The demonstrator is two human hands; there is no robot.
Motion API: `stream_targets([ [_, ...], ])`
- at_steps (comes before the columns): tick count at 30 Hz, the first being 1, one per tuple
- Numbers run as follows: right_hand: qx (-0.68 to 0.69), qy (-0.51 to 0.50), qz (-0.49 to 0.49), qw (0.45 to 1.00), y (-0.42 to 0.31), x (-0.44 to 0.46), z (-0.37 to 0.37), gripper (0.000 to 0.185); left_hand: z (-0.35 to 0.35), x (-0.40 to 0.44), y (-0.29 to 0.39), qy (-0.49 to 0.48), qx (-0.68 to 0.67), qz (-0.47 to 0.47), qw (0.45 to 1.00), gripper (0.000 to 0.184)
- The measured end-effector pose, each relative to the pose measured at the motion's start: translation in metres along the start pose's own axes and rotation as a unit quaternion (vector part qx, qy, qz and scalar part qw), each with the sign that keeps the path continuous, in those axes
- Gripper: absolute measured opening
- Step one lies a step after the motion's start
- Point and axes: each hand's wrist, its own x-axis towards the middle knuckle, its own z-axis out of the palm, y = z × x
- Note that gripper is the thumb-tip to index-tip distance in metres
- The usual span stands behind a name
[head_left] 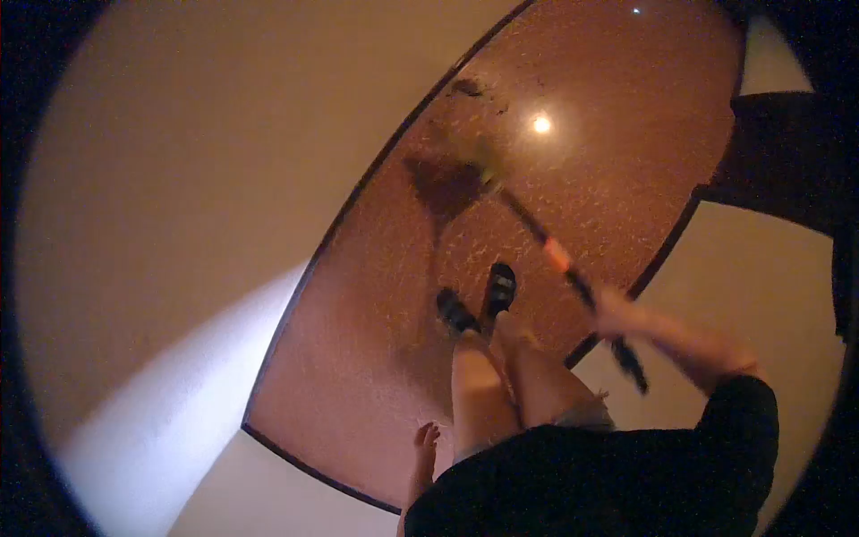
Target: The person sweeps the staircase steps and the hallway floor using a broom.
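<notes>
My right hand is wrapped round the dark handle of a broom, which has an orange band below my grip. The handle slants away to the upper left, and its blurred, yellowish-green head meets the floor beside a dark shadow. My left hand hangs low by my side, fingers loosely apart and holding nothing. Beyond the broom head, a small dark clump of debris lies near the wall, with dark specks scattered to its right.
The reddish-brown tiled floor is edged by dark skirting along a beige wall on the left. My feet in dark sandals stand mid-floor. At right are another pale wall and a dark doorway or panel.
</notes>
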Motion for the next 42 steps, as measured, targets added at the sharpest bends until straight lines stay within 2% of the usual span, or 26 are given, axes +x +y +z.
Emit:
stream_targets([
  [3,0.151,-0.206,0.005,0.967,-0.028,-0.02,0.084,0.027,-0.031,0.034,-0.035,-0.041,0.039,-0.011,0.998,0.033],
  [5,0.208,-0.263,-0.023,0.942,-0.055,0.011,0.121,0.026,-0.044,0.056,-0.051,-0.035,0.063,0.036,0.997,0.03],
  [7,0.22,-0.263,-0.05,0.938,-0.11,0.038,0.092,0.026,-0.067,0.089,-0.053,-0.026,0.089,0.084,0.992,0.027],
  [9,0.369,-0.115,-0.04,0.921,-0.164,0.048,0.026,0.024,-0.078,0.122,-0.022,-0.033,0.294,0.272,0.916,0.024],
  [10,0.443,-0.047,-0.032,0.895,-0.189,0.051,0.001,0.022,-0.071,0.089,0.063,-0.01,0.478,0.191,0.858,0.026],
  [11,0.517,0.021,-0.021,0.856,-0.211,0.054,-0.018,0.021,-0.073,0.083,0.11,0.0,0.447,0.242,0.861,0.027],
  [12,0.453,-0.008,-0.025,0.891,-0.186,0.102,-0.005,0.019,-0.073,0.073,0.147,0.009,0.415,0.29,0.862,0.028],
  [14,0.316,-0.061,-0.048,0.946,-0.136,0.199,0.023,0.019,-0.04,0.047,0.249,0.058,0.301,0.277,0.91,0.028],
  [15,0.074,-0.146,-0.033,0.986,-0.116,0.236,-0.013,0.02,-0.033,0.042,0.293,0.075,0.368,0.341,0.862,0.028],
  [16,0.16,-0.136,-0.045,0.977,-0.101,0.236,-0.062,0.022,-0.019,0.028,0.343,0.094,0.429,0.402,0.803,0.028],
  [18,0.164,-0.019,0.116,0.98,-0.08,0.194,-0.154,0.026,0.033,-0.014,0.442,0.11,0.337,0.441,0.824,0.029],
  [19,0.126,0.042,0.082,0.988,-0.031,0.213,-0.192,0.024,0.079,-0.041,0.504,0.123,0.355,0.507,0.776,0.031],
  [21,0.129,0.112,0.109,0.979,0.023,0.214,-0.27,0.019,0.171,-0.07,0.596,0.176,0.401,0.622,0.65,0.035],
  [22,0.15,0.118,0.124,0.974,0.057,0.221,-0.288,0.017,0.194,-0.067,0.624,0.195,0.411,0.664,0.593,0.054],
  [24,0.221,0.114,0.023,0.968,0.027,0.136,-0.341,0.017,0.231,-0.114,0.688,0.278,0.382,0.811,0.344,0.057],
  [25,0.191,0.098,0.009,0.977,0.026,0.112,-0.34,0.02,0.239,-0.148,0.708,0.298,0.366,0.827,0.306,0.057],
  [26,0.217,0.154,-0.077,0.961,0.036,0.091,-0.314,0.022,0.247,-0.176,0.725,0.319,0.341,0.843,0.268,0.058],
  [27,0.233,0.203,-0.165,0.937,0.047,0.07,-0.288,0.025,0.243,-0.191,0.737,0.363,0.32,0.855,0.187,0.059],
  [28,0.182,0.037,-0.028,0.982,0.015,0.016,-0.314,0.027,0.247,-0.202,0.757,0.406,0.292,0.859,0.109,0.059],
  [29,0.235,-0.03,0.03,0.971,0.004,-0.009,-0.316,0.039,0.256,-0.213,0.773,0.436,0.284,0.851,0.072,0.057],
  [30,0.269,-0.041,0.016,0.962,0.012,-0.011,-0.298,0.038,0.267,-0.224,0.789,0.466,0.274,0.841,0.035,0.054],
  [31,0.284,-0.034,-0.013,0.958,0.032,0.003,-0.291,0.036,0.278,-0.234,0.805,0.496,0.261,0.828,0.0,0.052],
  [34,0.345,-0.088,-0.044,0.934,0.065,0.086,-0.268,0.032,0.283,-0.196,0.85,0.6,0.162,0.777,0.1,0.048],
  [35,0.354,-0.098,-0.048,0.929,0.076,0.116,-0.274,0.03,0.307,-0.207,0.857,0.601,0.158,0.778,0.095,0.048],
  [37,0.362,-0.122,-0.048,0.923,0.088,0.171,-0.277,0.027,0.331,-0.232,0.853,0.697,0.294,0.654,-0.026,0.051],
  [42,0.303,-0.067,-0.028,0.95,0.137,0.268,-0.328,0.021,0.342,-0.239,0.838,0.692,0.336,0.637,-0.049,0.055],
])
